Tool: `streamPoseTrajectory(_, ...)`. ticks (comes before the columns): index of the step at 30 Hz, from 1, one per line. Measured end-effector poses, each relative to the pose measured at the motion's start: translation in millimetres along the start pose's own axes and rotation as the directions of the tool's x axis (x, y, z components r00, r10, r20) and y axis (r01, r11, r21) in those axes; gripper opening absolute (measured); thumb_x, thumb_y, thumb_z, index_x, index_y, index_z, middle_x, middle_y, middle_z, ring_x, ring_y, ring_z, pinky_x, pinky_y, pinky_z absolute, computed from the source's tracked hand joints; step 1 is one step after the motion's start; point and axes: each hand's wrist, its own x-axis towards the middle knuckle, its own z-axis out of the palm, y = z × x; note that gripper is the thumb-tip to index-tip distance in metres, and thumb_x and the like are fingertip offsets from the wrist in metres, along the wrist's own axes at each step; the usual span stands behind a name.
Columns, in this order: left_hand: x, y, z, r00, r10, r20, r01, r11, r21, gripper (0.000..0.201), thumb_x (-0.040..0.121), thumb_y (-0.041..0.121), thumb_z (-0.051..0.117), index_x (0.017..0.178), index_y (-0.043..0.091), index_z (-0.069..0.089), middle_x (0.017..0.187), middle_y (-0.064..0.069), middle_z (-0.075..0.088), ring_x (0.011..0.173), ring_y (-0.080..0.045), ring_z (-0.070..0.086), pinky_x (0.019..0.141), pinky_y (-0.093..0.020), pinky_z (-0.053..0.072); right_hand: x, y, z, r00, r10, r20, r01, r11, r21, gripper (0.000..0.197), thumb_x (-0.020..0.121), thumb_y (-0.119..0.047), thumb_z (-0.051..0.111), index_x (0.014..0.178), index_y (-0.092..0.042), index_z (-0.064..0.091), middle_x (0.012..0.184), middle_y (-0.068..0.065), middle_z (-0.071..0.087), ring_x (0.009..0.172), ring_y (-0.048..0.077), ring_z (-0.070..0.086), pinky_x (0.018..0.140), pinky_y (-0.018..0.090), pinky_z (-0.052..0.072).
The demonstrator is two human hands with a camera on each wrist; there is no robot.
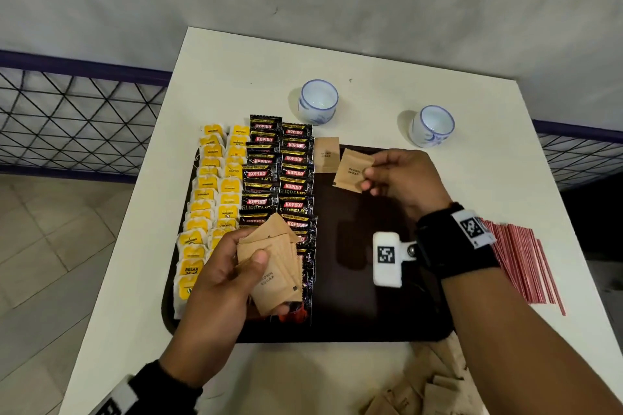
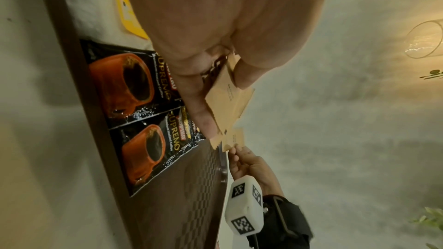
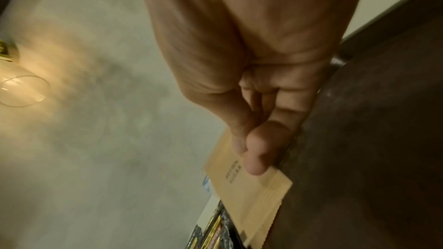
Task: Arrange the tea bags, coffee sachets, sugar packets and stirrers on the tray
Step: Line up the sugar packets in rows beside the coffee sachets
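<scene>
Now the right hand [image 1: 401, 178] pinches one brown packet [image 1: 352, 170] between thumb and fingertips, holding it above the far part of the tray [image 1: 371, 313]; its print reads "BROWN SUGAR" only faintly. Another packet [image 1: 325, 154] lies flat at the tray's far edge, just beside the coffee rows, its print too small to read surely. The left hand [image 1: 219, 276] grips a fanned stack [image 1: 273, 263] of the same packets over the near end of the coffee rows, the thumb pressed on top; "BROWN SUGAR" reads on the front one.

Two columns of black sachets [image 1: 279, 178] run down the tray left of centre, marked "KOPIKO" in red and "SUPREMO" in gold; the left wrist view shows an orange cup of black coffee printed on them. Along the tray's left edge lie two columns of tea bags [image 1: 210, 205] with yellow tags, one reading "RELAX", another "CONNECT".

Red stirrers [image 1: 522, 266] lie in a bunch at the desk's right edge, off the tray. More brown packets [image 1: 424, 391] are heaped at the desk's near edge. Two white cups [image 1: 318, 101] with blue rims stand beyond the tray.
</scene>
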Motion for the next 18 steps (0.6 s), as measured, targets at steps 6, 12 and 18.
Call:
streamPoseTrajectory(6,-1.7,-1.5,-2.3,1.000,-0.029,-0.004,0.029,1.000,-0.010,0.025,0.099,0.014,0.054,0.113,0.033,0.066,0.107,-0.001,0.073,0.085,-0.031,0.075,0.063,-0.051,0.061,30.4,0.3,11.7,0.997,0.064,-0.041,-0.067,0.994,-0.083,0.013,0.086,0.009,0.067,0.095,0.001,0.063,0.072,0.013,0.067,0.048,0.013,0.061,0.045,0.019,0.048)
streamPoseTrajectory(12,-3.3,-6.2,-3.1,0.998,-0.067,-0.004,0.067,0.998,-0.021,0.026,0.099,0.015,0.055,0.115,0.032,0.066,0.115,-0.003,0.071,0.091,-0.032,0.074,0.063,-0.049,0.060,44.5,7.2,23.9,0.994,0.086,-0.071,-0.096,0.983,-0.153,0.013,0.085,0.004,0.072,0.096,0.000,0.067,0.068,0.012,0.067,0.044,0.009,0.059,0.041,0.018,0.044)
streamPoseTrajectory(18,-3.8,-8.2,-2.5,0.997,-0.074,-0.003,0.074,0.997,-0.016,0.027,0.097,0.017,0.056,0.114,0.035,0.066,0.116,0.000,0.070,0.098,-0.033,0.072,0.065,-0.051,0.061,46.6,8.8,36.3,0.993,0.056,-0.102,-0.076,0.976,-0.205,0.016,0.085,0.003,0.070,0.078,-0.009,0.063,0.064,0.006,0.066,0.043,0.010,0.056,0.040,0.019,0.044)
